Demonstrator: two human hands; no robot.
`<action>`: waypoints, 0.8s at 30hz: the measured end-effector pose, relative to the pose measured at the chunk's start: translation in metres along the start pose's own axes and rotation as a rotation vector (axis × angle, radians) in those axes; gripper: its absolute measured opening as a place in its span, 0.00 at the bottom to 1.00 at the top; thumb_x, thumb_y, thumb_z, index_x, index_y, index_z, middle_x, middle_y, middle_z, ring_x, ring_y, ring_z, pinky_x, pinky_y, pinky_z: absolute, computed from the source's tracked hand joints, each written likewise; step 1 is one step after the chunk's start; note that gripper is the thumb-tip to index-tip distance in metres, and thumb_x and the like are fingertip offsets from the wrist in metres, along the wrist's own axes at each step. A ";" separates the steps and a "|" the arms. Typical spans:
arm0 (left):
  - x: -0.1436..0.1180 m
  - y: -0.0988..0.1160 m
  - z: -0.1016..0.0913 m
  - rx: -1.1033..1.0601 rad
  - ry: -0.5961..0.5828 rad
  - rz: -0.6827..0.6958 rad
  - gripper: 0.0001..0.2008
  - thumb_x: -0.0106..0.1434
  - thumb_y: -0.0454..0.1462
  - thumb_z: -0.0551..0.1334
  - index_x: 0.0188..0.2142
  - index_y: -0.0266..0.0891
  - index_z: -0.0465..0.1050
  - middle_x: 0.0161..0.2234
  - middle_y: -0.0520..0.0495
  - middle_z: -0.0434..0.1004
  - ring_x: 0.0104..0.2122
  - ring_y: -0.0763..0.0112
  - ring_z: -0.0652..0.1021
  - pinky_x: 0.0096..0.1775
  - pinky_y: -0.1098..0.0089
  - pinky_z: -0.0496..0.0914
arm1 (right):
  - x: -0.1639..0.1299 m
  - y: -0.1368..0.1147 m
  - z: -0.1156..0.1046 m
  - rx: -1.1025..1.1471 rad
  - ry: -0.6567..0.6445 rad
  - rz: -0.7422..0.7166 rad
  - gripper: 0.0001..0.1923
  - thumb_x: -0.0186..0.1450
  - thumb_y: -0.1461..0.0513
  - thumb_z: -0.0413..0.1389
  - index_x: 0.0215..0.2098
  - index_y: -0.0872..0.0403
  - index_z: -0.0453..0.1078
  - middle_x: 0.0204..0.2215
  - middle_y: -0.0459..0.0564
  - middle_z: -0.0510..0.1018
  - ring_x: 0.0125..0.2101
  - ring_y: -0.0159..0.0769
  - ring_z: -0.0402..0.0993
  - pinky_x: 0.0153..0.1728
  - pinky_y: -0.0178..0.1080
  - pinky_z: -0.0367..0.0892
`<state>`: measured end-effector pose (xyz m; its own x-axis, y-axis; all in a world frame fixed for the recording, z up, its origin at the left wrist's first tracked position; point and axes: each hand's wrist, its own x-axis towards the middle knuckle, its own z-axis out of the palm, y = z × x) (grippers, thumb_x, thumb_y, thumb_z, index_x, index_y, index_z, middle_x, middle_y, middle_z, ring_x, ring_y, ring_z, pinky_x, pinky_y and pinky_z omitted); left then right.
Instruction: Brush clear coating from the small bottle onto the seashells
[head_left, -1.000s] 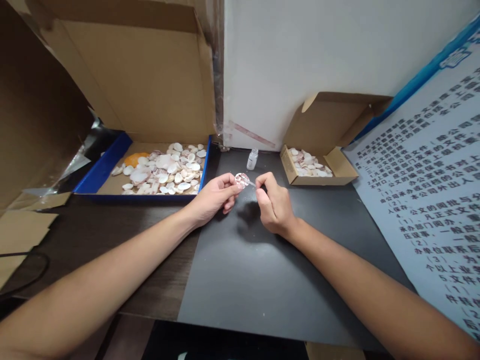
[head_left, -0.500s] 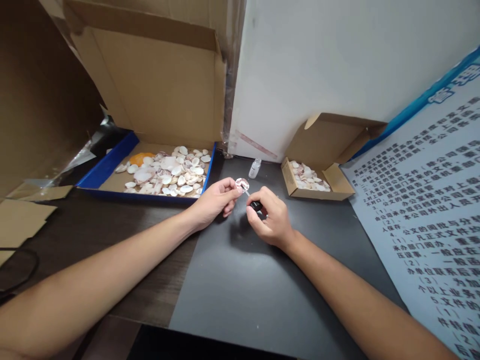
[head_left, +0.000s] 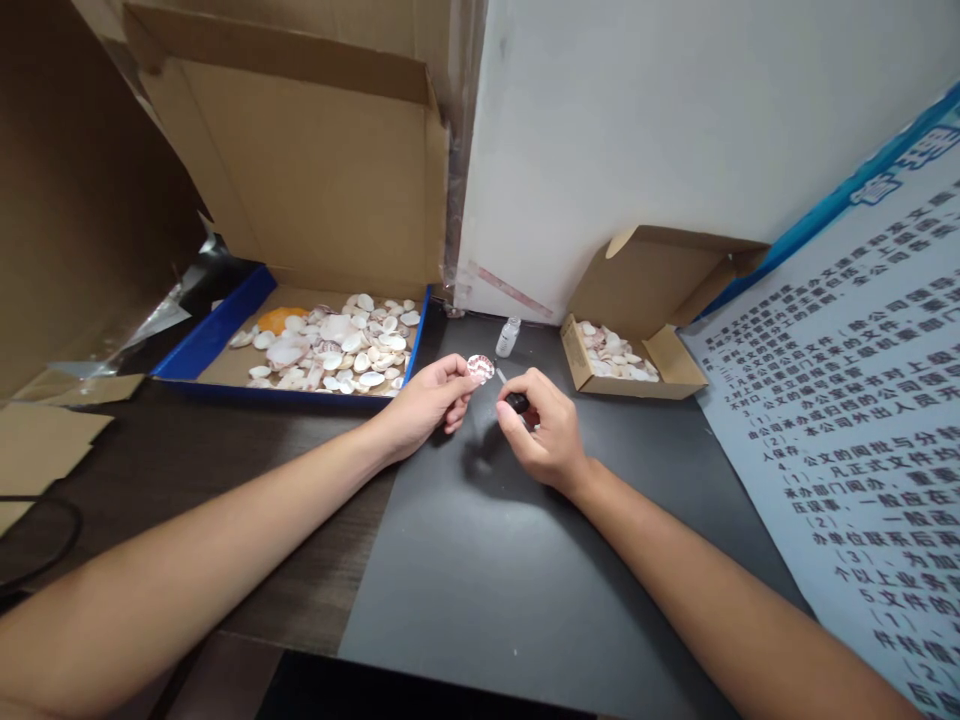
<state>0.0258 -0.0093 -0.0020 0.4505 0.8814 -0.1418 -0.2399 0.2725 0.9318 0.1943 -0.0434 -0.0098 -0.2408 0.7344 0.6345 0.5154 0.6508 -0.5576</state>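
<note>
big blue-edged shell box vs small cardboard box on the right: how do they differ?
The blue-edged box is wide and shallow; the small cardboard box is far more compact. The blue-edged box has blue side walls, while the small cardboard box is plain brown. The blue-edged box also holds an orange piece and many more shells. Both sit open against the wall, lids up, holding pale shells.

a large white poster with a blue border leans at the right of the scene, covered in rows of black chinese text with bracketed numbers such as (1), (2) and (3); the characters are too small and skewed to read reliably.
</note>
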 end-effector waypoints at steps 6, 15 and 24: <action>0.000 0.000 0.000 0.018 0.000 0.019 0.13 0.61 0.39 0.64 0.30 0.41 0.58 0.19 0.61 0.56 0.15 0.83 0.59 0.16 0.81 0.58 | 0.001 0.000 0.000 0.027 -0.057 0.002 0.02 0.65 0.64 0.52 0.33 0.52 0.64 0.27 0.44 0.70 0.26 0.30 0.65 0.26 0.34 0.61; 0.002 -0.004 -0.002 0.066 -0.030 0.071 0.11 0.63 0.39 0.63 0.31 0.40 0.60 0.22 0.60 0.58 0.15 0.84 0.59 0.16 0.81 0.59 | -0.002 -0.002 0.002 0.008 -0.109 -0.058 0.03 0.67 0.63 0.51 0.35 0.52 0.65 0.29 0.46 0.71 0.28 0.32 0.67 0.27 0.35 0.62; 0.002 -0.004 -0.002 0.056 -0.015 0.075 0.11 0.62 0.38 0.63 0.31 0.40 0.60 0.20 0.60 0.58 0.15 0.84 0.59 0.16 0.81 0.59 | -0.001 -0.002 0.000 -0.012 -0.117 -0.083 0.03 0.66 0.63 0.52 0.34 0.52 0.65 0.28 0.45 0.71 0.27 0.31 0.67 0.27 0.34 0.62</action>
<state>0.0260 -0.0074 -0.0064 0.4460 0.8926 -0.0667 -0.2248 0.1838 0.9569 0.1930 -0.0456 -0.0094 -0.3766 0.6960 0.6114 0.4992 0.7084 -0.4990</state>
